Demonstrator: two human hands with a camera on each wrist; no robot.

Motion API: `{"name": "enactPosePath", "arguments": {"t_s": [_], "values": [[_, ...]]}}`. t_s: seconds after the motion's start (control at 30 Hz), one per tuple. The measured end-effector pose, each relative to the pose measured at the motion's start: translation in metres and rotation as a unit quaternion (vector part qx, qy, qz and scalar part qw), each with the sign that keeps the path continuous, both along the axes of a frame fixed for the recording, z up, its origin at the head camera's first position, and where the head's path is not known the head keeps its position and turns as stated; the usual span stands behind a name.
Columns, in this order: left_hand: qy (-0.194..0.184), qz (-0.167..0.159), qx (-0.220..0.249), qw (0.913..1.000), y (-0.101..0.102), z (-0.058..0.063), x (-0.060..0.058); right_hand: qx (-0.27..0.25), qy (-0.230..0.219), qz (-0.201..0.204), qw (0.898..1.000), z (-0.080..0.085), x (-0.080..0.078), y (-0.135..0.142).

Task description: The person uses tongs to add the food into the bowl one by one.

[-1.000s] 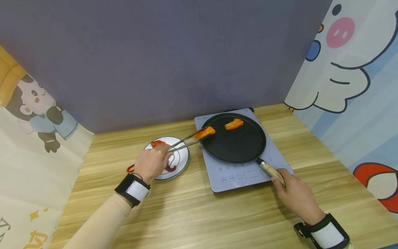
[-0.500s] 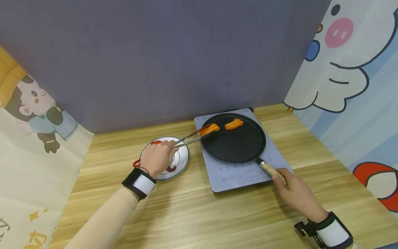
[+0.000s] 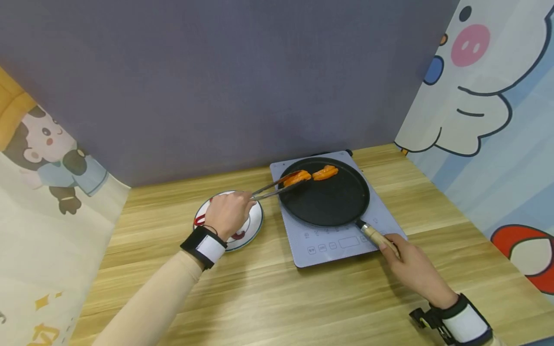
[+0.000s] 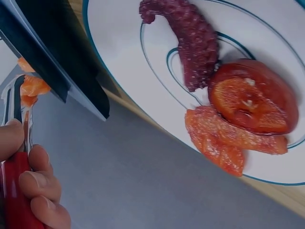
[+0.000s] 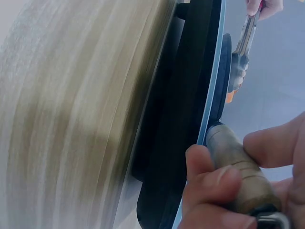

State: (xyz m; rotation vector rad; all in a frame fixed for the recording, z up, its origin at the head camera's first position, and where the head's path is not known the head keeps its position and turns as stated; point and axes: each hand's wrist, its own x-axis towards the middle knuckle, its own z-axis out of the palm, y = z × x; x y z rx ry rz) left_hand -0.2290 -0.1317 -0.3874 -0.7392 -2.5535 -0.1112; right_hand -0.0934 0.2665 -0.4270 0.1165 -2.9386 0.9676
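Observation:
My left hand (image 3: 229, 214) grips a pair of metal tongs (image 3: 269, 191) by the red handle (image 4: 16, 191). The tongs pinch an orange, salmon-like piece (image 3: 298, 178) at the left part of a flat black pan (image 3: 331, 204). Just right of it, a second orange piece (image 3: 325, 173) lies in the pan. Fingers and thumb of my right hand (image 3: 413, 266) curl round the pan's wooden handle (image 5: 238, 167). Below the left hand is a white plate (image 3: 256, 226), partly hidden by it. In the left wrist view it bears a purple octopus tentacle (image 4: 195, 43), a glossy red-brown piece (image 4: 252, 98) and orange strips (image 4: 214, 138).
The pan stands on a pale induction cooker (image 3: 303, 250) with touch markings along its front. Under everything is a wood-grain table (image 3: 268, 298). A grey panel (image 3: 216, 96) rises behind, with cartoon-printed sheets (image 3: 489, 110) at both sides.
The left hand and tongs have moved right, carrying the orange piece from the pan's left rim further in, close to the other piece. The right hand has stayed at the handle.

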Motion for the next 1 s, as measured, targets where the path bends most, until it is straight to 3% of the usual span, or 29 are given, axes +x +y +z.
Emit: {"name": "enactPosePath", "arguments": {"t_s": [0.23, 0.77, 1.0], "values": [[-0.018, 0.013, -0.031, 0.9993, 0.008, 0.001, -0.003, -0.01, -0.005, 0.007, 1.0, -0.001, 0.0, 0.001], [-0.025, 0.014, -0.056, 0.998, 0.02, 0.005, -0.008, -0.012, 0.002, 0.008, 1.0, 0.001, 0.0, 0.001], [-0.031, 0.029, -0.054, 0.9977, 0.024, 0.005, -0.007, -0.012, 0.005, 0.007, 1.0, 0.001, 0.001, 0.0]]}}
